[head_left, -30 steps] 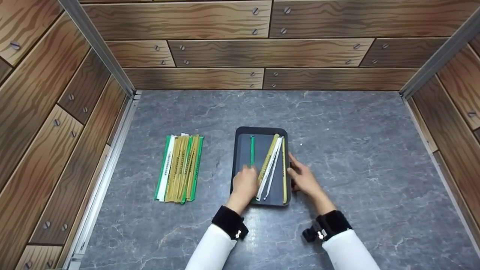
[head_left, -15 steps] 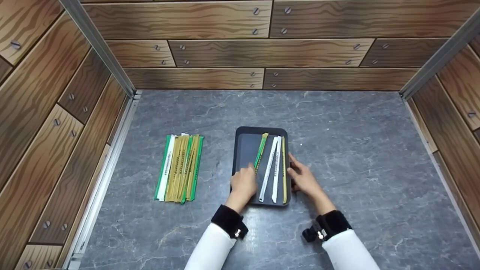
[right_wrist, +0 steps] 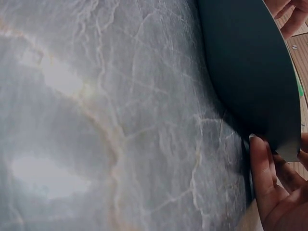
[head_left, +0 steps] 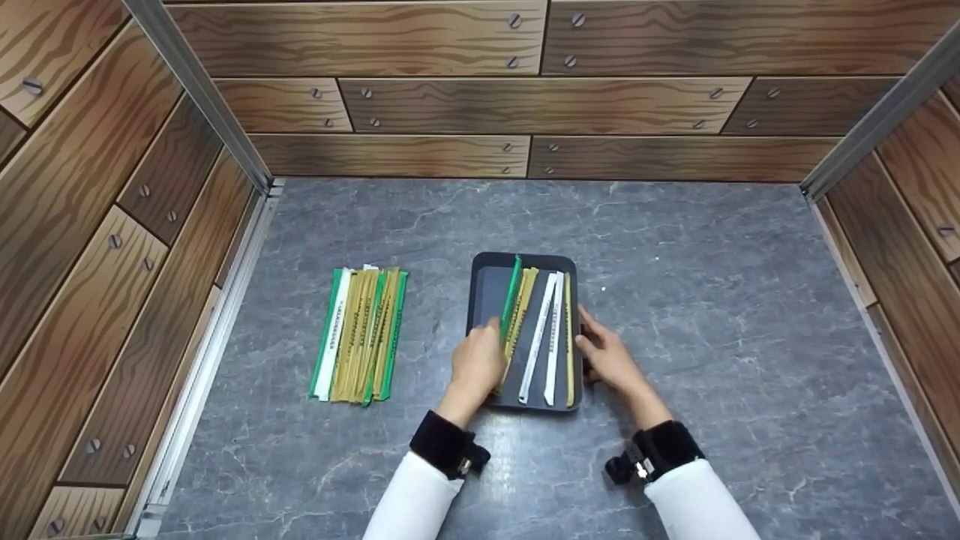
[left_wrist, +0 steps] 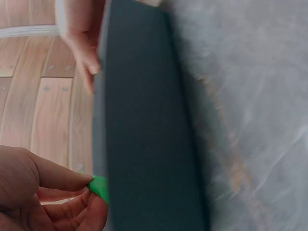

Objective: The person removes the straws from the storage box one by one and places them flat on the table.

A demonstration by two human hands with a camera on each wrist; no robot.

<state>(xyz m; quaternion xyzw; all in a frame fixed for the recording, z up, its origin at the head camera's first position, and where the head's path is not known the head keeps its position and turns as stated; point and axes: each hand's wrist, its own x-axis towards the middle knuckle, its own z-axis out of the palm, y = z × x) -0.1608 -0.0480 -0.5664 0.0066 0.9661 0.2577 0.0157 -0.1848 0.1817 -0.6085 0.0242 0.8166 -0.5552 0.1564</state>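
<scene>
My left hand [head_left: 478, 364] is over the left side of a dark grey tray [head_left: 489, 289]. Between thumb and fingers it pinches a long green wrapped straw [head_left: 513, 291], whose near end [left_wrist: 99, 186] shows in the left wrist view. Right beside it in the tray lies a gold wrapped straw [head_left: 524, 296]. Two white wrapped straws [head_left: 556, 322] and another gold one [head_left: 568, 352] lie along the tray's right half. My right hand [head_left: 611, 364] holds the tray's right wall, thumb at the rim and fingers [right_wrist: 262, 163] against the outer side.
To the left of the tray, a row of green, white and gold wrapped straws [head_left: 360, 337] lies on the grey marbled surface [head_left: 712, 285]. Wood-patterned walls [head_left: 450, 105] enclose the back and both sides.
The green straw was raised and brought over the gold one, then shifted left of it. The gold straw now lies further left, apart from the white ones. My right hand stays put.
</scene>
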